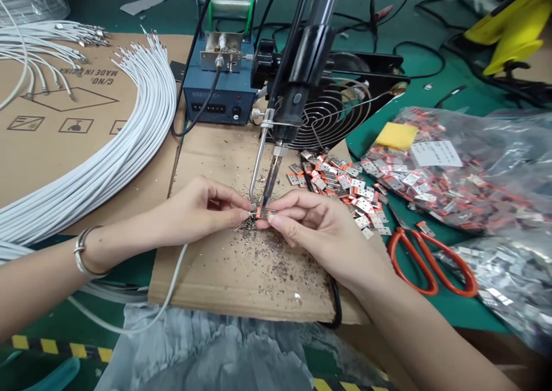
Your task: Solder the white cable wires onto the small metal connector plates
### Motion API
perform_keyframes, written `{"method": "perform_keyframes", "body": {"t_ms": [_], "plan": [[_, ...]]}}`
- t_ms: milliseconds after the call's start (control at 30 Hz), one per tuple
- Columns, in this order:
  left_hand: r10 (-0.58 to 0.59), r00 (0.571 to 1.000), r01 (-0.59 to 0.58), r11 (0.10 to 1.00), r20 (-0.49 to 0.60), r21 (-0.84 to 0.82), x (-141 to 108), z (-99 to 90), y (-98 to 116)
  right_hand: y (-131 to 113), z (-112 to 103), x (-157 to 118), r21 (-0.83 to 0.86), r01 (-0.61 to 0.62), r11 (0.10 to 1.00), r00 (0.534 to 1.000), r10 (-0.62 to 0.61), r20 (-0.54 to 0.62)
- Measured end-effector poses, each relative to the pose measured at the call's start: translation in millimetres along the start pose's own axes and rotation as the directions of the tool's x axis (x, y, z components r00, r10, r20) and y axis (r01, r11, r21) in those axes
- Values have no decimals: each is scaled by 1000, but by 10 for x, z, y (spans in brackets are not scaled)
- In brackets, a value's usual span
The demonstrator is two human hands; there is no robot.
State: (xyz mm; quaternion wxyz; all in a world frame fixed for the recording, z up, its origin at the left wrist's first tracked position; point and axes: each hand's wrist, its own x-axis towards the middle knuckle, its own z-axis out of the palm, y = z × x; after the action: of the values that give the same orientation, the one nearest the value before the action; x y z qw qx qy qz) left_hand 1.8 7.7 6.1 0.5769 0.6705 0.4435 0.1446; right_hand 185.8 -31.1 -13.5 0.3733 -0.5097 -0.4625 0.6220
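My left hand (207, 210) pinches the end of a white cable (175, 282), which trails down toward my lap and off to the left. Between thumb and fingers, my right hand (313, 221) grips a small USB connector (259, 211) with an orange part. Cable end and connector meet under the tip of a soldering iron (273, 169), mounted pointing down from a stand. Beside the iron a thin metal solder feed tube (257, 164) curves down to the same spot. My fingertips partly hide the joint.
A blue solder feeder (215, 100) with a wire spool (226, 1) stands behind. Left lies a white cable bundle (150, 129). Right are loose USB connectors (345, 184), red-handled scissors (414, 264) and filled plastic bags (487, 172). A black fan (328, 115) sits behind the iron. Solder debris covers the cardboard (207, 282).
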Motion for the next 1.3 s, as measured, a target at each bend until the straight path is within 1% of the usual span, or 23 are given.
{"method": "perform_keyframes", "body": {"t_ms": [200, 567, 800, 967, 1133, 1300], "plan": [[18, 1000, -18, 1000, 8, 25, 5, 8, 0, -2, -11, 0, -2, 0, 1000, 1000, 0, 14], [-18, 1000, 18, 999, 2, -27, -21, 21, 53, -2, -39, -10, 33, 5, 999, 998, -7, 65], [-46, 999, 46, 999, -13, -28, -6, 33, 50, 3, -34, -12, 21, -15, 1000, 999, 14, 46], [-17, 1000, 17, 1000, 0, -18, -9, 33, 23, 5, -46, -9, 30, -18, 999, 999, 17, 49], [-20, 1000, 19, 1000, -6, -17, -9, 29, 22, -1, -33, -8, 61, -4, 998, 998, 0, 60], [8, 1000, -7, 999, -10, 33, 7, 26, 2, -11, -5, -4, 41, -15, 999, 1000, 14, 17]]}}
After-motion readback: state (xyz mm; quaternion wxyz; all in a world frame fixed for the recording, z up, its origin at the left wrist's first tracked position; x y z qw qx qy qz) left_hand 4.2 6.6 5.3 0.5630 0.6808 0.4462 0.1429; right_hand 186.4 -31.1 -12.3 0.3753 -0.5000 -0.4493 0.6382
